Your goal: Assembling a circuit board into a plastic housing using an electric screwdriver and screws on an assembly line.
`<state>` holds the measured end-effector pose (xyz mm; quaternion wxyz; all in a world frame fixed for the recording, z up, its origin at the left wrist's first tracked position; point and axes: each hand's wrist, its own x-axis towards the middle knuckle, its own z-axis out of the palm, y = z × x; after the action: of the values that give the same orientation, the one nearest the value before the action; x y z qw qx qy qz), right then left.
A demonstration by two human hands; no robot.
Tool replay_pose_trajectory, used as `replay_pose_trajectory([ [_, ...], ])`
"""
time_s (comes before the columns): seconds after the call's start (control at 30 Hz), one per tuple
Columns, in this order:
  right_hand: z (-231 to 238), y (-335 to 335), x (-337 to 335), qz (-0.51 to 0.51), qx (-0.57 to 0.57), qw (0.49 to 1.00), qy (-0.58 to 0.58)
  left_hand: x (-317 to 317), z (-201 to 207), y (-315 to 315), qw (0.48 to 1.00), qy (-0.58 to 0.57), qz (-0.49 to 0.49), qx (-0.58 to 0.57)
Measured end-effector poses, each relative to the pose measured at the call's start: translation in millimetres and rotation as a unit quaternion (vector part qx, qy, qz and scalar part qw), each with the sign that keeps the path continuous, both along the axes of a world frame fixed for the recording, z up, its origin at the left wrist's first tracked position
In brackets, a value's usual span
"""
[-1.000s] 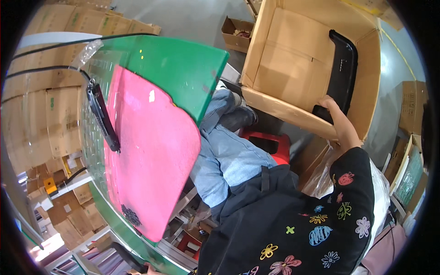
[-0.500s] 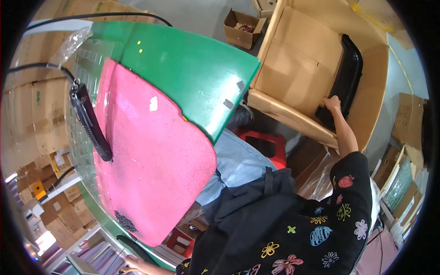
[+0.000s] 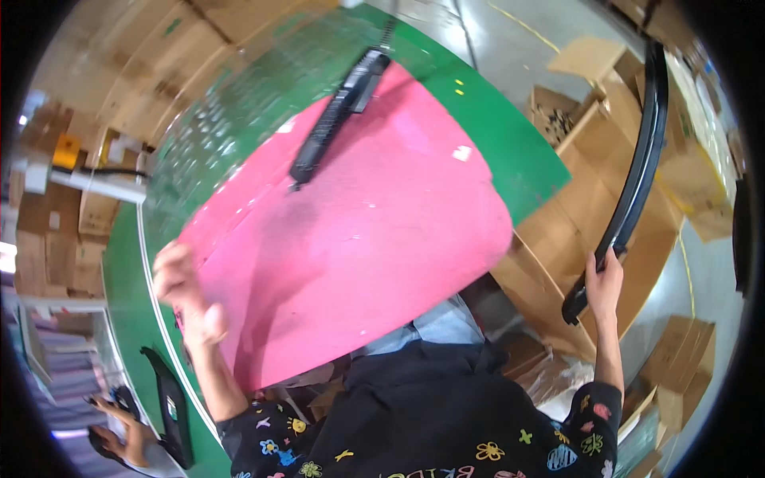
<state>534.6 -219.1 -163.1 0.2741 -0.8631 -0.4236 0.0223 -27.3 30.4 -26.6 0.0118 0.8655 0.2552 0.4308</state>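
My right hand (image 3: 604, 280) grips the lower end of a long, curved, glossy black trim piece (image 3: 637, 171), held upright over an open cardboard box (image 3: 538, 267). My left hand (image 3: 185, 288) is raised over the left edge of a pink mat (image 3: 374, 231); its fingers are loosely bent, the thumb stands apart, and it appears to hold nothing, though motion blurs it slightly. A black electric screwdriver (image 3: 339, 119) hangs above the mat's far part, its tip pointing down toward the near left.
The mat lies on a green table (image 3: 510, 151), with clear plastic wrap (image 3: 231, 119) along its far left. Another black part (image 3: 169, 406) lies at the lower left, beside another person's hand (image 3: 119, 422). A small carton (image 3: 551, 115) stands beyond the table; more cartons (image 3: 669, 362) are at right.
My right hand has lifted the black trim piece up from inside the box. My left hand has come up from the lower left to above the mat's edge. The view has turned.
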Motion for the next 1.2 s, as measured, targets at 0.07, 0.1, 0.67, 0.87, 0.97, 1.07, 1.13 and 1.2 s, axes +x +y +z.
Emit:
replay_pose_trajectory([
  [0.07, 35, 8, -11, 0.116, 0.102, 0.968, -0.198, 17, -18, -4, 0.993, -0.034, 0.007, -0.117],
  [0.1, 50, 1, -11, 0.066, 0.058, 0.993, -0.079, 25, -19, 2, 0.992, -0.011, -0.019, -0.123],
  [0.67, 208, 230, -193, 0.6, 0.116, 0.758, -0.226, 10, -9, 8, 0.939, 0.125, 0.114, -0.298],
  [0.87, 203, 466, -230, 0.469, 0.026, 0.792, -0.39, 13, -11, 11, 0.954, 0.15, 0.103, -0.237],
  [0.97, 184, 562, -218, 0.349, -0.102, 0.824, -0.434, 18, -8, 5, 0.95, 0.184, 0.099, -0.234],
  [1.07, 160, 623, -228, 0.307, -0.157, 0.823, -0.452, 10, -4, 2, 0.945, 0.196, 0.109, -0.239],
  [1.13, 141, 647, -223, 0.296, -0.194, 0.809, -0.47, 9, -4, -1, 0.939, 0.203, 0.104, -0.258],
  [1.2, 122, 658, -209, 0.328, -0.211, 0.801, -0.455, 10, -5, -6, 0.939, 0.203, 0.105, -0.257],
])
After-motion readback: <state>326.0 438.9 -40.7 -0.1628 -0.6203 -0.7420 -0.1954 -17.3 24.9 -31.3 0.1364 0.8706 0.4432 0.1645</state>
